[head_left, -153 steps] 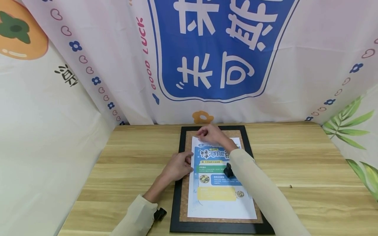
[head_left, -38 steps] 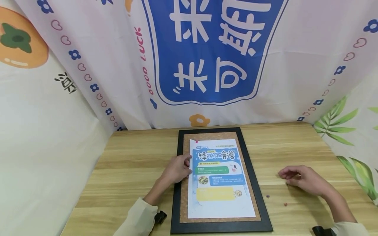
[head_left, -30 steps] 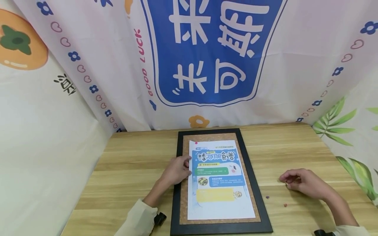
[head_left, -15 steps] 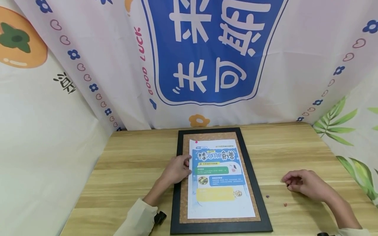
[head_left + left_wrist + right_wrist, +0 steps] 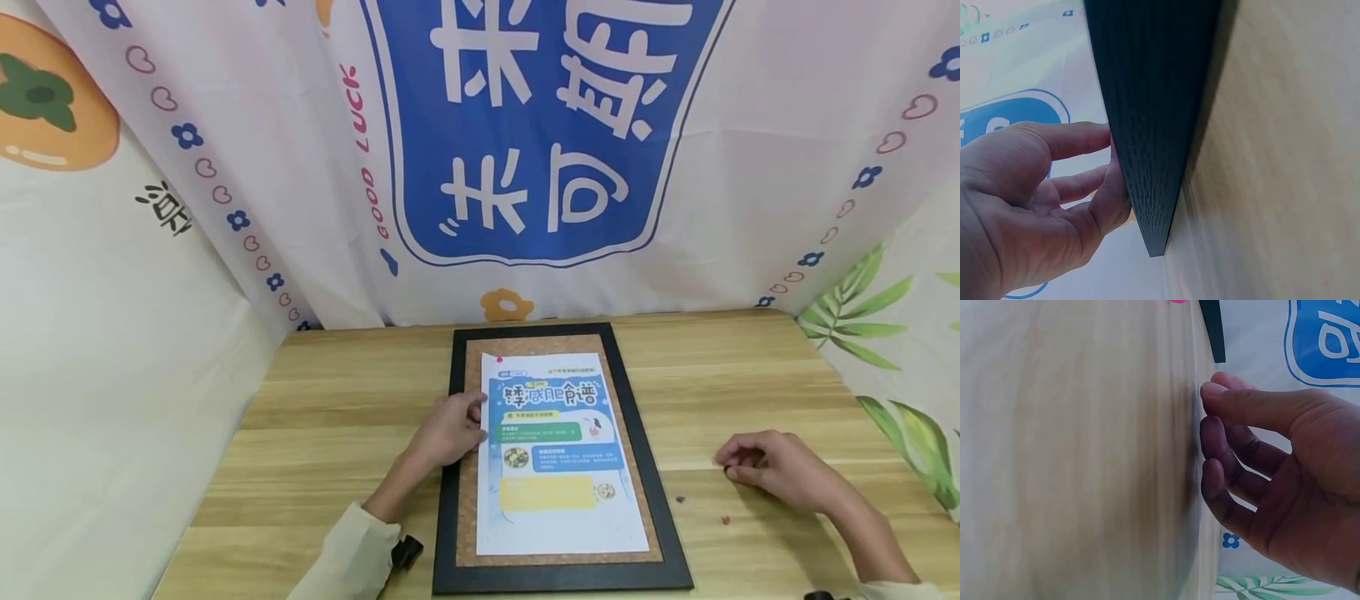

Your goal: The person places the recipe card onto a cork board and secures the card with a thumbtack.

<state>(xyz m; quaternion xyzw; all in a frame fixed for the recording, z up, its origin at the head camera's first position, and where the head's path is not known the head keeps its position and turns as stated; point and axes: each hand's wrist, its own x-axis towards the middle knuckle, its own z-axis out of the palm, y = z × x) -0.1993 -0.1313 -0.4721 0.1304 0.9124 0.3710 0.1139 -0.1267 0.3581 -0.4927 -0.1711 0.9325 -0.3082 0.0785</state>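
Since about five seconds earlier, my right hand [image 5: 783,471] has moved from the top of the printed sheet [image 5: 558,454] to the tabletop [image 5: 360,392], right of the black-framed corkboard [image 5: 562,577]. Head view: the sheet lies on the cork inside the frame, and the fingertips of my left hand [image 5: 446,431] rest at its left edge. Left wrist view: the frame side hides those fingertips and the sheet, but exposes the gaps between my loosely bent fingers; nothing is clenched. Right wrist view: thumb and index tips come together, the remaining fingers half bent. Only the head view shows a dark speck [image 5: 726,469] at these tips; I cannot tell whether it is pinched. Compared with earlier, the sheet is uncovered by my right sleeve; a pink pin [image 5: 499,360] now shows at its upper left corner, and a purple piece [image 5: 680,500] and a red piece [image 5: 725,520] show on the tabletop. My left hand keeps its position. Pose: left forearm enters from lower left, angled up toward the corkboard; right forearm enters from lower right, fingers pointing left.
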